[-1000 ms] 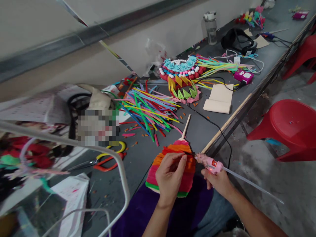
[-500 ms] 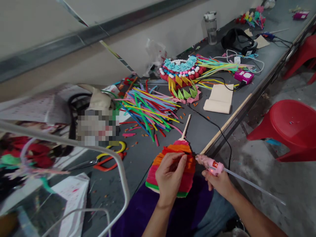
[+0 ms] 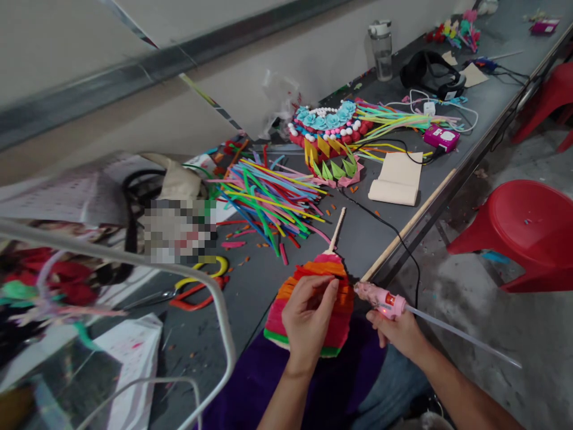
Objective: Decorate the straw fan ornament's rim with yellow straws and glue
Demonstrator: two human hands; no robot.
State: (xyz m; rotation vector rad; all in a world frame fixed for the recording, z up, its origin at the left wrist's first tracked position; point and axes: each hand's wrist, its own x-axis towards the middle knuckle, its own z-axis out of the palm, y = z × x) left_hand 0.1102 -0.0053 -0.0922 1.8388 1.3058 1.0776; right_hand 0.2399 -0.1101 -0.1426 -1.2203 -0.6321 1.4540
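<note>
My left hand [image 3: 308, 316] lies over a fan-shaped piece [image 3: 286, 301] covered in pink, orange, red and green bands. Thumb and index finger are pinched together near its right edge; whatever sits between them is hidden. A pale stick handle [image 3: 339, 227] points up and away from the piece, which rests partly over my lap. In my right hand [image 3: 398, 328] is a pink hot glue gun [image 3: 380, 298], its nozzle directed left at the piece's right edge. A long clear glue stick [image 3: 465, 337] juts from the back of the gun.
Colourful pipe cleaners [image 3: 273, 200] lie heaped beyond the piece. Yellow and orange-handled scissors [image 3: 197, 286] sit at left, behind a white metal frame [image 3: 224, 334]. A beaded, flowered decoration [image 3: 329, 137] and a beige paper roll [image 3: 396, 179] are farther back. A red stool [image 3: 523, 221] stands right.
Almost nothing differs. Both hands, the fan-shaped piece and the glue gun keep their places, with only a very slight shift of the view.
</note>
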